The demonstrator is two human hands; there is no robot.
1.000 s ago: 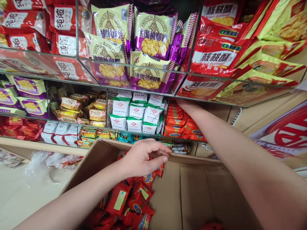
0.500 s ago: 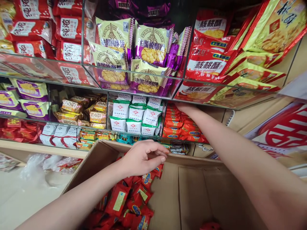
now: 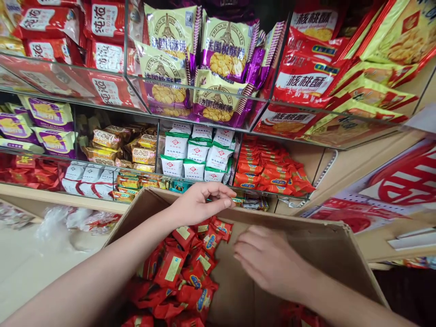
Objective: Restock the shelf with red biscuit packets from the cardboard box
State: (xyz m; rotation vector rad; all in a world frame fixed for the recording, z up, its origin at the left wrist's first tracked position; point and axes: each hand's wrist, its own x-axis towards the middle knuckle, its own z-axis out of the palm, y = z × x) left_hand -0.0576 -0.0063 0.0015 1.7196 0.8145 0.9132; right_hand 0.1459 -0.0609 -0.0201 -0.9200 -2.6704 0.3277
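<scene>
My left hand hovers over the far rim of a cardboard box, its fingers loosely bent and the thumb apart, with nothing in it. Inside the box's right half hangs my right hand, slightly blurred, fingers loosely stretched to the left and nothing seen in them. Red snack packets are heaped in the box's left part, under and beside my left forearm. More red packets lie at the near bottom, partly behind my right forearm. On the shelf beyond, orange-red packets fill the right lower compartment in stacked rows.
Clear-fronted shelves carry purple biscuit packs, red walnut shortbread packs and white-and-green packets. A clear plastic bag lies at the left. Red-and-white printed sheets are at the right.
My right hand has come out of the orange-red packets' compartment and down into the box. My left hand stays near the rim. The view has shifted a little.
</scene>
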